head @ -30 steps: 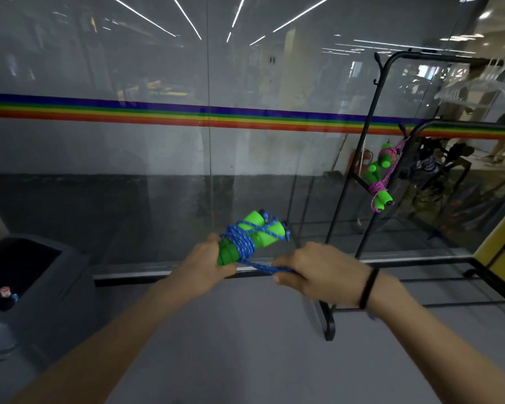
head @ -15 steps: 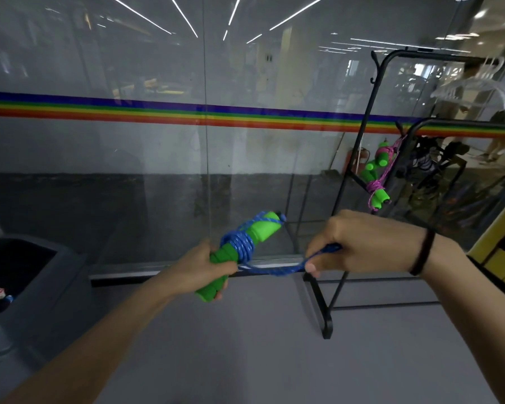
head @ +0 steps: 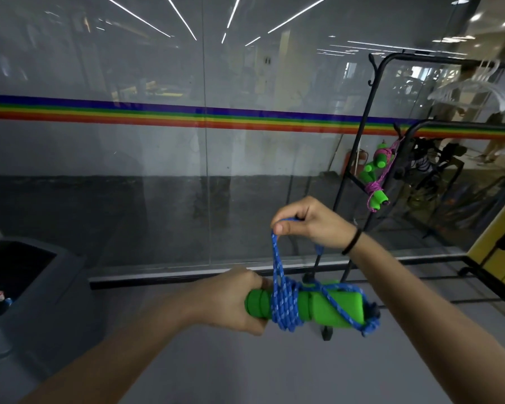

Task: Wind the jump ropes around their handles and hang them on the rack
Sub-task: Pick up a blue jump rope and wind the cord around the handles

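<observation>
We are near the end of the winding on this one. Our left hand (head: 239,301) is closed around one end of the green handles (head: 318,306), held level in front of us above the floor. The blue rope (head: 285,306) is already coiled thickly about their middle, with a strand crossing over to the far end. Our right hand (head: 309,221) is pinched shut on a short loop of that rope, lifted above the coil; we judge this loop is what will go over a hook. The rack (head: 373,118) stands well apart to the right, and a pink rope (head: 376,182) with green handles already hangs on it. Left to do: carry the blue one over and hang it.
</observation>
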A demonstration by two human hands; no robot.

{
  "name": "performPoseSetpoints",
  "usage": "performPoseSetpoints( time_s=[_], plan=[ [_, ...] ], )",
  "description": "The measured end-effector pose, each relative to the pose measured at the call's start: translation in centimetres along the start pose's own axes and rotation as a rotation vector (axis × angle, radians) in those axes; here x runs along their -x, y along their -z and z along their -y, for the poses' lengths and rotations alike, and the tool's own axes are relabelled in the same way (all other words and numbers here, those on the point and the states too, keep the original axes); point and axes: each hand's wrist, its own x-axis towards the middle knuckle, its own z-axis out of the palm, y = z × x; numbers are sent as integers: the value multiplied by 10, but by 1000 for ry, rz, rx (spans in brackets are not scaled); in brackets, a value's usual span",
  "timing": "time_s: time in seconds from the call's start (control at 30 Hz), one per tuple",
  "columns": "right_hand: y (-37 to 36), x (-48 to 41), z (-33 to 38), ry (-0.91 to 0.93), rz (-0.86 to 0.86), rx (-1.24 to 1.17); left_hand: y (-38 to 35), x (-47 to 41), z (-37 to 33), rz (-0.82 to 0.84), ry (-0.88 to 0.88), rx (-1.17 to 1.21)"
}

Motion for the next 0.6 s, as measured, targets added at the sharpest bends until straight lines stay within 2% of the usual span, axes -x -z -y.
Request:
performPoseSetpoints(
  time_s=[0.07,0.2,0.37,0.43,0.5,0.6],
  plan=[
    [-14,2,-26,-83,-44,-131,4,3,-2,-81,-12,77],
    [-46,20,-59,-440,-214,-159,11,4,11,-300,53,410],
    [-71,30,-51,-394,-62,-379,3,-2,15,-394,137,748],
    [-70,35,-46,-413,-67,-258,2,-9,17,-471,222,887],
    [-66,42,-37,-380,-64,9,4,-15,22,-559,316,975],
    [-55,52,-25,-280,-77,393,8,-18,34,-628,408,971]
  ],
)
